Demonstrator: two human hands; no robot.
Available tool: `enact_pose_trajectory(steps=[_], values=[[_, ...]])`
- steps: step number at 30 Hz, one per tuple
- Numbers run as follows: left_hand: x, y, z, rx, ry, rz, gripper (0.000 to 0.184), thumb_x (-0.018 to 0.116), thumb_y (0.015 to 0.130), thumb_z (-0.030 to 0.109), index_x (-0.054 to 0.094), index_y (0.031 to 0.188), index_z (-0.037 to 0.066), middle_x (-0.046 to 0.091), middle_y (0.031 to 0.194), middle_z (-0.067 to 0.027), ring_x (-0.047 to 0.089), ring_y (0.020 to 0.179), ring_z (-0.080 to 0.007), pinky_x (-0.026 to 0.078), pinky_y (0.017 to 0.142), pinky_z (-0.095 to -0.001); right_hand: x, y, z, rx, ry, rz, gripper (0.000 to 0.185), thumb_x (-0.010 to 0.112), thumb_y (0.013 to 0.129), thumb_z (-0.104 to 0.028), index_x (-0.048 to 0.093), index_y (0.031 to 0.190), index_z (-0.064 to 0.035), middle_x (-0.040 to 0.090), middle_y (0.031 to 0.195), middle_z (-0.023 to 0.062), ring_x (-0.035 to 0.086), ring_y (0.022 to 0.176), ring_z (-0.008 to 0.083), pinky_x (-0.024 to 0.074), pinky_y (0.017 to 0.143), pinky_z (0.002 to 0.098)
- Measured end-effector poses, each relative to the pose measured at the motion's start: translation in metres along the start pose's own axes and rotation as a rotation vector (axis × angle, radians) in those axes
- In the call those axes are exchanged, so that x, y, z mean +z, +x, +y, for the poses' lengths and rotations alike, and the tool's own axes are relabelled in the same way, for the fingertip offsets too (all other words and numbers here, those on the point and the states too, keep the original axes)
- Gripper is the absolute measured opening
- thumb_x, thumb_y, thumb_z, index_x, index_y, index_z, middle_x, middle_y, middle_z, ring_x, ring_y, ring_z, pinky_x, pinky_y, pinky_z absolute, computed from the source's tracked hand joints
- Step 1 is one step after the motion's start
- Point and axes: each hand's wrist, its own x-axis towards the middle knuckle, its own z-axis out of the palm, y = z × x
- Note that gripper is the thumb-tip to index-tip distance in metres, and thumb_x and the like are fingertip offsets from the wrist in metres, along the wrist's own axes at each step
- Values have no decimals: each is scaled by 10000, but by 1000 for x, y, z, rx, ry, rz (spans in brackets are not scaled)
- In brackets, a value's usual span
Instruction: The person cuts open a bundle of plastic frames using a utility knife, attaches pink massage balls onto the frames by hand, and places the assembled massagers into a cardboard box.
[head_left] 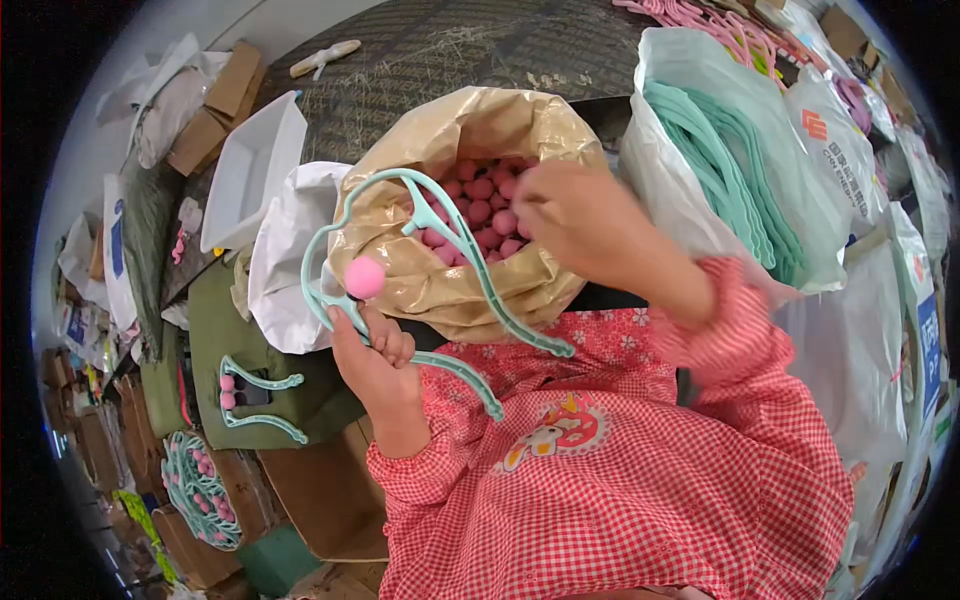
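Note:
My left hand (pixel 380 365) is closed around a mint-green plastic neck massager (pixel 465 240), whose two curved arms reach to the right. One pink ball (pixel 365 278) sits on it just above my thumb. Over the mouth of a tan bag (pixel 400 140), my right hand (pixel 590 225) is somewhat blurred, its fingers curled together beside the heap of pink balls (pixel 482 212). What those fingers hold, if anything, is hidden. The massager's upper arm passes in front of the bag.
Left lies another massager (pixel 262 402) with pink balls, on green cloth. Below it, a container holds several massagers (pixel 200 490). A white tray (pixel 255 170) and white bag (pixel 300 260) stand nearby. At right, a white sack (pixel 672 100) holds mint-green strips (pixel 725 170).

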Motion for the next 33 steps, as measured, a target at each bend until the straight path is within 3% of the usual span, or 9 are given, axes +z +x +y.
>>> enact_pose_trajectory(steps=[5, 9, 12, 16, 18, 21, 23, 30, 33], values=[[0, -7, 13, 33, 3, 60, 308, 447, 998, 394, 462, 934, 93, 302, 582, 43, 243, 433, -44, 186, 384, -207, 91, 54, 36, 153, -272, -616, 188, 567, 832, -153, 687, 919, -36, 692, 901, 164, 673, 844, 340, 534, 717, 438], [-5, -10, 22, 70, 15, 58, 309, 452, 998, 390, 475, 962, 83, 302, 582, 41, 241, 434, -46, 186, 390, -204, 140, 55, 70, -36, -391, -576, 198, 555, 819, -119, 712, 912, -43, 697, 940, 167, 677, 896, 330, 543, 768, 417], [-9, -8, 23, 70, 5, 59, 308, 442, 1002, 387, 471, 952, 85, 315, 582, 36, 244, 432, -46, 186, 391, -205, 141, 61, 72, 115, -354, -728, 259, 510, 832, -99, 728, 949, -23, 684, 998, 191, 668, 929, 339, 535, 780, 436], [-6, -9, 19, 65, -15, 52, 316, 424, 1010, 379, 505, 952, 79, 297, 587, 49, 226, 430, -43, 176, 381, -213, 138, 58, 72, 165, -289, -680, 268, 509, 836, -120, 698, 980, 5, 682, 992, 186, 668, 910, 345, 529, 794, 439], [-6, -6, 17, 67, -16, 36, 317, 425, 1010, 380, 504, 953, 78, 301, 589, 48, 229, 430, -44, 180, 383, -211, 125, 57, 53, 245, -254, -258, 247, 538, 837, -118, 656, 1008, 17, 660, 952, 217, 656, 860, 357, 528, 798, 413], [-7, -4, 12, 38, -15, 53, 311, 435, 1003, 400, 473, 986, 92, 325, 590, 36, 246, 430, -42, 198, 388, -206, 76, 58, 23, 76, 95, 54, 252, 569, 873, -125, 582, 1090, 2, 645, 969, 191, 646, 817, 300, 542, 754, 371], [-8, 2, 7, -18, -35, 17, 304, 432, 1002, 408, 484, 1014, 110, 322, 602, 43, 252, 437, -40, 198, 391, -203, 55, 53, 2, 325, 1253, 48, 296, 592, 907, -157, 531, 1167, -29, 631, 1027, 137, 630, 826, 203, 548, 706, 313], [19, 16, -24, -40, -30, -66, 244, 451, 1004, 322, 468, 1123, 110, 426, 720, 21, 362, 529, -54, 300, 466, -206, 65, 29, -15, 523, 1670, -133, 341, 560, 947, -245, 492, 1233, -70, 609, 1043, 64, 610, 813, 109, 523, 600, 247], [17, 19, -35, 102, 292, -17, 415, 548, 947, 184, 372, 1288, 25, 535, 1022, -90, 535, 832, -155, 453, 734, -286, 65, 26, -6, 579, 1588, 24, 282, 533, 961, -286, 513, 1165, -92, 556, 901, 17, 514, 662, 58, 311, 436, 156]])
